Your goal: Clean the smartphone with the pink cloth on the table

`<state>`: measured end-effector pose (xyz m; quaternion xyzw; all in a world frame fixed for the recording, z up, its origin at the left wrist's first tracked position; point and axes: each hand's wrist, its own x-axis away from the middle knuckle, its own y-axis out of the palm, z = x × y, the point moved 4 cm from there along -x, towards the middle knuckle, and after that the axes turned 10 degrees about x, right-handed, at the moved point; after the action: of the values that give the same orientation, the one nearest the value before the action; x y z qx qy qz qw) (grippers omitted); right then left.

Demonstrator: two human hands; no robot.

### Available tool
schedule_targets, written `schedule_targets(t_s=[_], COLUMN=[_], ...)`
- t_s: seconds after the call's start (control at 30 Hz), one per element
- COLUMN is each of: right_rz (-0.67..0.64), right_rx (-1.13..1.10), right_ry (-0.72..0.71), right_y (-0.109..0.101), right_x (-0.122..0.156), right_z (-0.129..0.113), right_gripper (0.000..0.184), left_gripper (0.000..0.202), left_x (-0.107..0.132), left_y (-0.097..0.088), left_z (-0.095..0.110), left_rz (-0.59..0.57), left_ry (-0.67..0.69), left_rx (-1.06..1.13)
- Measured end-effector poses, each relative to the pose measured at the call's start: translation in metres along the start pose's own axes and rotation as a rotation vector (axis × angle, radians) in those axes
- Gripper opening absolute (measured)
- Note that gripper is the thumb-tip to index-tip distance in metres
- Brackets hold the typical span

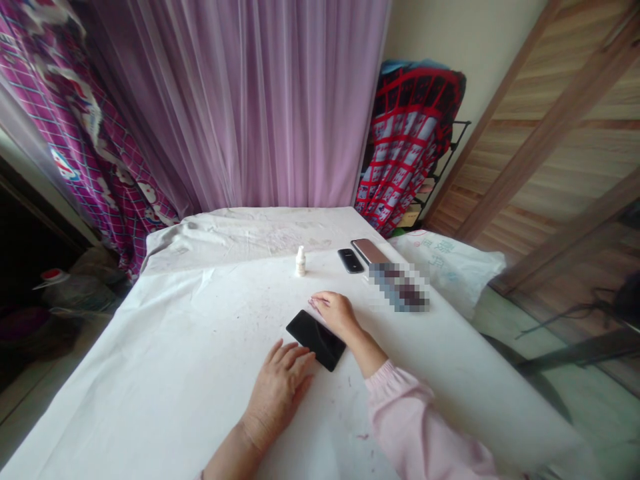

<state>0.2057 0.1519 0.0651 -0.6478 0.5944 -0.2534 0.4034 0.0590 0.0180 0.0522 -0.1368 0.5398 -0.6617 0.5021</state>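
Observation:
A black smartphone (316, 339) lies flat on the white-covered table, its dark glossy face upward. My left hand (285, 379) rests at its near left edge, palm down, fingers stretched out and slightly apart. Just beyond the phone's far right edge is my right hand (334, 312), its fingers drawn together in a pinch. Something small and whitish may show at those fingertips, too small to name. Upright beyond both hands stands a small white bottle (301, 262) with a narrow top.
Toward the table's right edge lie a small black phone (351, 261) and a pinkish phone-like slab (369, 251), beside a pixelated patch. A white plastic bag (450, 260) sits off that edge. Purple curtains (250, 107) hang behind the white cloth (200, 320).

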Motion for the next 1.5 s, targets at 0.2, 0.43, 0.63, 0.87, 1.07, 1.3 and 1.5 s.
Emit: schedule_targets(t_s=[0.2, 0.43, 0.63, 0.87, 1.07, 1.3, 1.5], right_rz=[-0.029, -0.066, -0.034, -0.003, 0.019, -0.044, -0.082], right_rx=[0.11, 0.347, 0.337, 0.342, 0.311, 0.355, 0.408], right_ry=[-0.055, -0.104, -0.106, -0.102, -0.171, -0.194, -0.237], right_y=[0.0, 0.001, -0.015, -0.024, -0.017, -0.019, -0.006], right_x=[0.012, 0.03, 0.059, 0.084, 0.083, 0.075, 0.065], right_z=[-0.022, -0.032, -0.008, 0.014, 0.009, -0.005, -0.035], right_gripper=[0.018, 0.025, 0.024, 0.025, 0.025, 0.024, 0.022], left_gripper=[0.055, 0.034, 0.025, 0.02, 0.036, 0.07, 0.068], left_x=[-0.017, -0.028, -0.031, -0.023, -0.02, -0.034, -0.024], left_y=[-0.006, -0.007, -0.011, -0.013, -0.007, 0.006, 0.006], left_z=[-0.054, -0.036, -0.015, 0.008, -0.011, -0.042, -0.041], left_rz=[0.073, 0.027, 0.032, 0.0, -0.019, -0.092, 0.067], left_ry=[-0.153, -0.192, -0.121, -0.142, -0.101, -0.076, -0.115], left_rx=[-0.073, -0.03, -0.109, -0.177, -0.069, 0.072, 0.04])
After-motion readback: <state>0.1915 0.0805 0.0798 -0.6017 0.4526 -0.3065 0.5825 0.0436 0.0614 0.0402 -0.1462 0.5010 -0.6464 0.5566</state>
